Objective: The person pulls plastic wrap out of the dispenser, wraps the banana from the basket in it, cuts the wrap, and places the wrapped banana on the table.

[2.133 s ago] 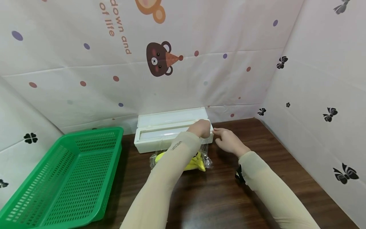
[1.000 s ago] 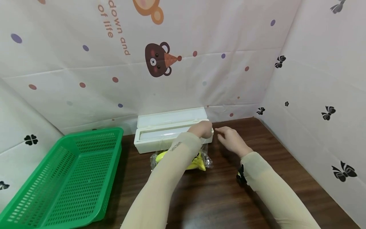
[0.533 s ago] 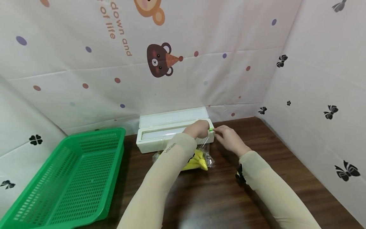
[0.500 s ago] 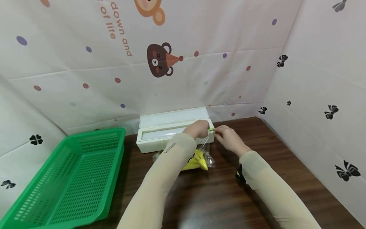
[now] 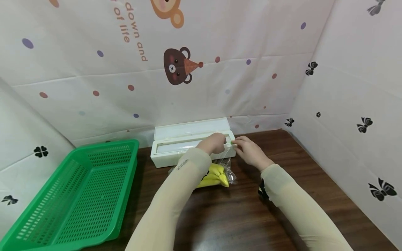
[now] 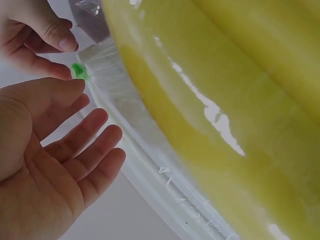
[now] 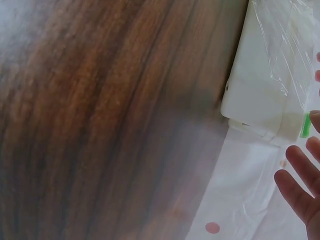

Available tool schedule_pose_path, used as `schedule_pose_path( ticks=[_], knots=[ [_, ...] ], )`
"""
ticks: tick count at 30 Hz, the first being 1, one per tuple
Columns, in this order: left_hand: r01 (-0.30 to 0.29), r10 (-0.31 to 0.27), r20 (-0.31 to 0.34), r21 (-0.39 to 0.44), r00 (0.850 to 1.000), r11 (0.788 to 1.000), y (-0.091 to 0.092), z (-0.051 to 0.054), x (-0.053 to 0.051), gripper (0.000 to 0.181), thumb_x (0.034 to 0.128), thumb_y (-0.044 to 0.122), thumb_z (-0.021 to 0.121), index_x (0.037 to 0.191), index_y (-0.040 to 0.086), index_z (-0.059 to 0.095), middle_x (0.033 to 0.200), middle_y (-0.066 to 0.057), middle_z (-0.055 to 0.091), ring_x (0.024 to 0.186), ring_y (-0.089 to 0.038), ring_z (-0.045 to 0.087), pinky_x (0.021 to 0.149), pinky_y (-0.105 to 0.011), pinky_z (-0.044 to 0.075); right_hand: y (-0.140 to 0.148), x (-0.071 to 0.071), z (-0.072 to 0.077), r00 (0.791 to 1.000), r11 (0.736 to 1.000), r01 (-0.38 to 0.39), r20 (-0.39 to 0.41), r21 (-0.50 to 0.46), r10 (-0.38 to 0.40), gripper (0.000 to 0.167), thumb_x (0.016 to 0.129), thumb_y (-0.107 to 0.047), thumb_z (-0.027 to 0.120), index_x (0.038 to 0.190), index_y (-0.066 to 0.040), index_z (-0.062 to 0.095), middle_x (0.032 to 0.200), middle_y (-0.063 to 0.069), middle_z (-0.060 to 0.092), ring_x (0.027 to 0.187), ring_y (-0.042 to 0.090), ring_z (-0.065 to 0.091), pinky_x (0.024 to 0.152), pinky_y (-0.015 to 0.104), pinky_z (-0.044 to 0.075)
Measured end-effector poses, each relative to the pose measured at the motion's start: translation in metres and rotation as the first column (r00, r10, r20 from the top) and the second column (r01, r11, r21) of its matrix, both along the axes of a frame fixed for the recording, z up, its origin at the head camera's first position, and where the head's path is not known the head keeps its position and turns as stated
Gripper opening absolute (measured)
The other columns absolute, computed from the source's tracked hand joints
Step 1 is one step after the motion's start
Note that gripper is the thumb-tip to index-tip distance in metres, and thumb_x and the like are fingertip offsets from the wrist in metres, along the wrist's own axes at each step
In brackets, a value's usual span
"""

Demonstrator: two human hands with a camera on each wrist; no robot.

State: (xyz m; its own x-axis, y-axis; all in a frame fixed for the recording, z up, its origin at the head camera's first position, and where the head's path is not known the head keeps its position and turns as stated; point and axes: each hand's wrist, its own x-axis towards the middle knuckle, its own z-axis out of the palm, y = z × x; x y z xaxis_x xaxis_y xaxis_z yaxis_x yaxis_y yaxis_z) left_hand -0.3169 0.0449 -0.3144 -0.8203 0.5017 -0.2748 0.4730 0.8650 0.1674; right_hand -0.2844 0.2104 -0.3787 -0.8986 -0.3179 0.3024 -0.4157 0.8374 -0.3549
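Observation:
A white cling film dispenser (image 5: pixel 166 160) stands near the back wall with its lid (image 5: pixel 191 127) raised and a film roll (image 5: pixel 179 146) inside. Film hangs from its front over a bunch of bananas (image 5: pixel 213 174). My right hand (image 5: pixel 251 152) is at the dispenser's right end, a fingertip against the small green slide cutter (image 6: pixel 79 70), thumb apart from it. My left hand (image 5: pixel 213 143) is over the front rim, just left of the cutter; in the left wrist view its fingers are loosely spread with nothing between them. My left forearm covers part of the bananas.
A green plastic basket (image 5: pixel 117 198) stands on the left of the dark wooden table (image 5: pixel 226 216). Printed cloth walls (image 5: pixel 251 90) rise behind and at both sides. Crumpled film (image 5: pixel 231 176) lies at the right of the bananas.
My left hand has shifted left and slightly toward me, uncovering more of the bananas. The green cutter, hidden earlier, now shows between the hands. My right hand has stayed near the dispenser's right end.

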Motion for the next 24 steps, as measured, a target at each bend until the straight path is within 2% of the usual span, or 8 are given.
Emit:
schedule_pose_path(
  ticks=[4,11,16,24],
  knots=[
    [0.005,-0.005,0.005,-0.007,1.000,1.000,-0.003,-0.002,-0.001,0.038,0.0950,0.006,0.047,0.132,0.009,0.055,0.137,-0.003,0.054,0.129,-0.020,0.048,0.104,-0.031,0.041,-0.002,-0.003,0.000,1.000,0.999,-0.019,-0.011,0.039,0.020,0.034,0.093,-0.013,0.059,0.126,-0.005,0.060,0.129,0.017,0.052,0.104,0.029,0.061,0.086,0.043,0.051],
    [-0.037,0.037,0.024,0.005,0.999,0.999,-0.014,-0.002,0.000,0.040,0.0948,0.002,0.045,0.132,0.010,0.055,0.137,-0.003,0.054,0.128,-0.020,0.048,0.103,-0.032,0.042,-0.006,-0.008,0.001,0.999,0.992,-0.027,-0.019,0.123,0.030,0.032,0.093,-0.013,0.059,0.124,-0.007,0.062,0.130,0.019,0.052,0.116,0.034,0.053,0.087,0.044,0.050],
    [-0.056,0.055,0.031,0.029,0.998,0.998,-0.024,-0.004,-0.002,0.039,0.0940,0.002,0.046,0.131,0.010,0.056,0.137,-0.003,0.054,0.130,-0.021,0.047,0.105,-0.034,0.040,-0.008,-0.010,0.000,0.999,0.989,-0.012,-0.030,0.149,0.017,0.028,0.092,-0.013,0.061,0.120,-0.008,0.065,0.129,0.017,0.053,0.116,0.032,0.054,0.085,0.043,0.051],
    [-0.068,0.066,0.049,0.055,0.997,0.996,-0.037,-0.008,-0.004,0.042,0.0952,-0.001,0.040,0.133,0.010,0.054,0.140,-0.003,0.052,0.133,-0.022,0.043,0.101,-0.032,0.043,-0.012,-0.014,0.000,0.994,0.983,-0.002,-0.110,0.184,0.022,0.017,0.090,-0.014,0.063,0.105,-0.009,0.069,0.119,0.012,0.059,0.109,0.031,0.056,0.086,0.043,0.050]
  ],
)
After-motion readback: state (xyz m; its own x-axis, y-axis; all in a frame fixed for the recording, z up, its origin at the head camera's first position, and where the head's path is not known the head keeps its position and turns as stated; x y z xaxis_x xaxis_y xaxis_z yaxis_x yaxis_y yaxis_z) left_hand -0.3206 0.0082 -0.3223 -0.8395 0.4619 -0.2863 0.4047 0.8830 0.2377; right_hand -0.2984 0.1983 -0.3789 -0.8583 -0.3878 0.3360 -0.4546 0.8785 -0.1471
